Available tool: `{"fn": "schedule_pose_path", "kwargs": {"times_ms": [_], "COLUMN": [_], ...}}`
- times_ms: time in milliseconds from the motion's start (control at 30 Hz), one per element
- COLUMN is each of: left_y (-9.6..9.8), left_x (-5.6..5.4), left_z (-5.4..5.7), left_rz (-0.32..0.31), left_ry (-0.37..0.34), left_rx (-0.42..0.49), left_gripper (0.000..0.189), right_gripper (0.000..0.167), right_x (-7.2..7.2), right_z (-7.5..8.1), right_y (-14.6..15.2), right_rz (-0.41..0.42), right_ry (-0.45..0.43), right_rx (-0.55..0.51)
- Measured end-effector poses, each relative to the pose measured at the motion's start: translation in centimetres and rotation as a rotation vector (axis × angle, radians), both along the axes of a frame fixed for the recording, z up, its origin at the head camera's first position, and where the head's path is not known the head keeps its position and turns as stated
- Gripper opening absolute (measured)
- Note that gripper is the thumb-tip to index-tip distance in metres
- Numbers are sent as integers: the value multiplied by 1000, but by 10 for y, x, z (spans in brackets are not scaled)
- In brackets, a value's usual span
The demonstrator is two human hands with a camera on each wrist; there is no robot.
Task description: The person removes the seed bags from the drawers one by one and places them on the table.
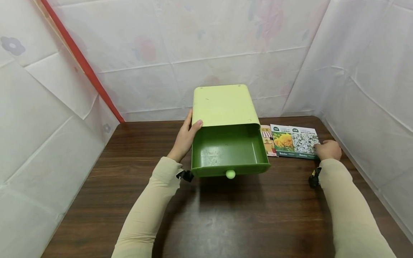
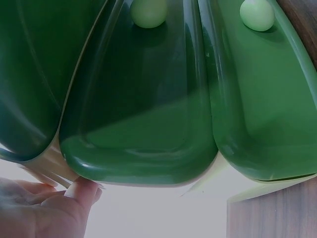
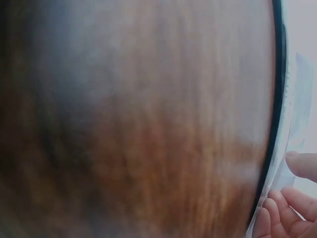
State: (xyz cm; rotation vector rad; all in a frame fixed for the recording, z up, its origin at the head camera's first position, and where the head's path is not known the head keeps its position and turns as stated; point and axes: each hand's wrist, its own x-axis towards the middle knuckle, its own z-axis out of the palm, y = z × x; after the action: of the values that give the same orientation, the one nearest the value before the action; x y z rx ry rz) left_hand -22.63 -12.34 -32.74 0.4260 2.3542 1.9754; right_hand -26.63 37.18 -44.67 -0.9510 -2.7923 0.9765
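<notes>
In the head view a light green drawer cabinet (image 1: 224,105) stands at the middle of the table, its dark green top drawer (image 1: 229,150) pulled out, with bare drawer floor showing. My left hand (image 1: 186,139) holds the cabinet's left side, thumb at the upper front corner and fingers along the wall. The left wrist view shows two closed drawer fronts (image 2: 143,99) with round knobs. To the right, my right hand (image 1: 329,149) pinches the right edge of a seed packet with white flowers (image 1: 304,141). In the right wrist view its thumb (image 3: 302,165) and curled fingers show close up.
A seed packet with yellow flowers (image 1: 282,140) lies against the white-flowered one. A colourful printed packet (image 1: 268,141) is partly hidden behind the cabinet. White patterned sheets (image 1: 200,46) enclose the dark wooden table (image 1: 206,225) at the back and sides.
</notes>
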Motion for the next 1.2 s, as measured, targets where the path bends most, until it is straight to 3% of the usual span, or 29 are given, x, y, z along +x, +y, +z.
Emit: {"fn": "schedule_pose_path", "kwargs": {"times_ms": [200, 300, 800, 1000, 1200], "left_y": [-4, -4, -4, -3, -3], "left_x": [-19, -21, -20, -19, -20], "left_z": [-20, -24, -26, -26, -26], "left_rz": [2, 1, 12, 20, 21], "left_ry": [2, 16, 26, 23, 19], "left_rx": [18, 27, 23, 12, 8], "left_gripper": [73, 72, 74, 74, 75], "right_gripper": [57, 56, 55, 55, 53], "right_x": [1, 2, -12, -8, 5], "right_z": [1, 4, 41, 69, 97], "right_y": [-1, -3, -49, -75, -106], "right_rz": [2, 9, 62, 149, 310], "right_ry": [5, 24, 276, 346, 443], "right_rx": [-8, -16, -143, -237, -315]}}
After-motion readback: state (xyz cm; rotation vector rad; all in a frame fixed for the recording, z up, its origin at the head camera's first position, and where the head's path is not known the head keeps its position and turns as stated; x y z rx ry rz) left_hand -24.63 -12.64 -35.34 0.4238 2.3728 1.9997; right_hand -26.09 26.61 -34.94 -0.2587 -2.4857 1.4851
